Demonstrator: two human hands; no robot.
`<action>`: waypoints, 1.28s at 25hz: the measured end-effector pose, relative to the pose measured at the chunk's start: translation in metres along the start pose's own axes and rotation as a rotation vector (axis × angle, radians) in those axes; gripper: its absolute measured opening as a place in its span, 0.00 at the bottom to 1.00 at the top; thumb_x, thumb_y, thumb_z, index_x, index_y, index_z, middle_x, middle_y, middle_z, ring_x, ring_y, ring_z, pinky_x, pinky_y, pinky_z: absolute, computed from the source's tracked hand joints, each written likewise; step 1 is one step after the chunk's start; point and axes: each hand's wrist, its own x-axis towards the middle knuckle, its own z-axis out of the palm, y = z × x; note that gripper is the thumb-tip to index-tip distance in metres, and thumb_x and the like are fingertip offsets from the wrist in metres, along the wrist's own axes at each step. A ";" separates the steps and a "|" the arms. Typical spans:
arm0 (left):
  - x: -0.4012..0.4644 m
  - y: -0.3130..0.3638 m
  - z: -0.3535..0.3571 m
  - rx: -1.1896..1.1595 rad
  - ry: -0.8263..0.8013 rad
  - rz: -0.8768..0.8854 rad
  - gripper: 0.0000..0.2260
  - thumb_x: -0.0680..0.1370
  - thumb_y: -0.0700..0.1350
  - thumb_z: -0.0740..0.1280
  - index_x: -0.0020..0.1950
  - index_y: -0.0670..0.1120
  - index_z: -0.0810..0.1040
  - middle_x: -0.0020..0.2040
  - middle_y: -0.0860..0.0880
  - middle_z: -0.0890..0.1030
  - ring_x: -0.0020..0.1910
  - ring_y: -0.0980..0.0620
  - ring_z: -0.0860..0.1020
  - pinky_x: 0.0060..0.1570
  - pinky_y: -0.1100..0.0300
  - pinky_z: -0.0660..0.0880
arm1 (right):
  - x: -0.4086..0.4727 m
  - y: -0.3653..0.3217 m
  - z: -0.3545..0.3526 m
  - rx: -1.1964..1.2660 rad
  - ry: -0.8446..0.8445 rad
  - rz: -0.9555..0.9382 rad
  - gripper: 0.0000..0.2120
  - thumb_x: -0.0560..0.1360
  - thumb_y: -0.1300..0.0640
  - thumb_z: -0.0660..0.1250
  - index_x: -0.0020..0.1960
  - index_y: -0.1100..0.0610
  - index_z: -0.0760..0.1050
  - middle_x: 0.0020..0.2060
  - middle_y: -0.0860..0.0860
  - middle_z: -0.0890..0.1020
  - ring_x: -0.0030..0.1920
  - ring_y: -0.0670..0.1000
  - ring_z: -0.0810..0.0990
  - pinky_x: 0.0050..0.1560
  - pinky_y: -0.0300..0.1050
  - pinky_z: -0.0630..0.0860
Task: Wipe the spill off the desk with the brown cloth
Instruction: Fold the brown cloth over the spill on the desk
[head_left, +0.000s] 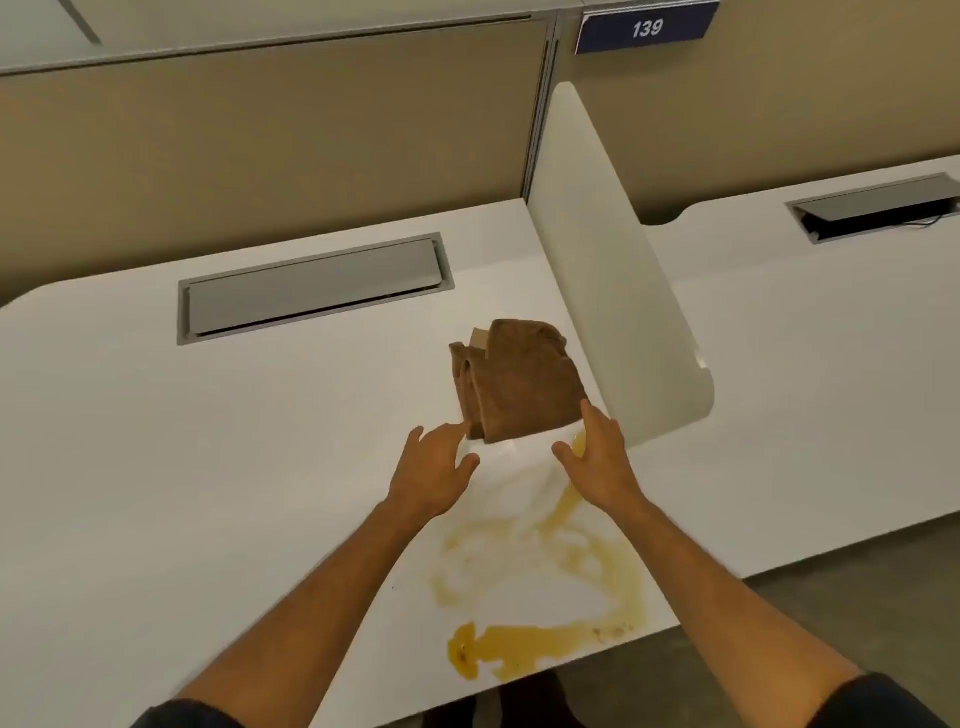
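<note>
My 2 hands, left hand (434, 475) and right hand (597, 457), fingers spread, reach the brown cloth (519, 384); I should pinch its near edge, then drag it back over the spill (545, 587) (yellow, behind my wrists)

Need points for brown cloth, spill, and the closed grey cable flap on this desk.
brown cloth (524, 387), head view, middle of its folded top face.
spill (540, 636), head view, thick yellow pool near the desk's front edge.
grey cable flap (311, 291), head view, centre of the closed lid.
</note>
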 end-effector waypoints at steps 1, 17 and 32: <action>0.010 -0.001 0.003 -0.029 -0.002 -0.022 0.24 0.86 0.55 0.60 0.81 0.49 0.67 0.79 0.47 0.72 0.78 0.46 0.70 0.81 0.46 0.54 | 0.013 0.001 0.003 0.074 0.025 0.017 0.38 0.81 0.52 0.68 0.83 0.56 0.51 0.81 0.54 0.58 0.81 0.59 0.54 0.79 0.59 0.57; 0.102 0.016 0.023 -0.672 0.047 -0.399 0.32 0.78 0.47 0.76 0.78 0.44 0.67 0.72 0.42 0.78 0.68 0.39 0.79 0.67 0.44 0.78 | 0.105 0.002 0.005 0.474 -0.014 0.351 0.10 0.74 0.62 0.75 0.55 0.62 0.81 0.51 0.58 0.85 0.55 0.61 0.84 0.55 0.53 0.81; 0.039 0.002 -0.068 -0.722 0.061 -0.152 0.47 0.75 0.51 0.79 0.85 0.56 0.52 0.85 0.53 0.57 0.83 0.46 0.60 0.78 0.47 0.63 | 0.025 -0.138 -0.078 0.359 -0.159 -0.307 0.16 0.72 0.68 0.66 0.51 0.49 0.82 0.44 0.45 0.84 0.48 0.49 0.82 0.50 0.41 0.77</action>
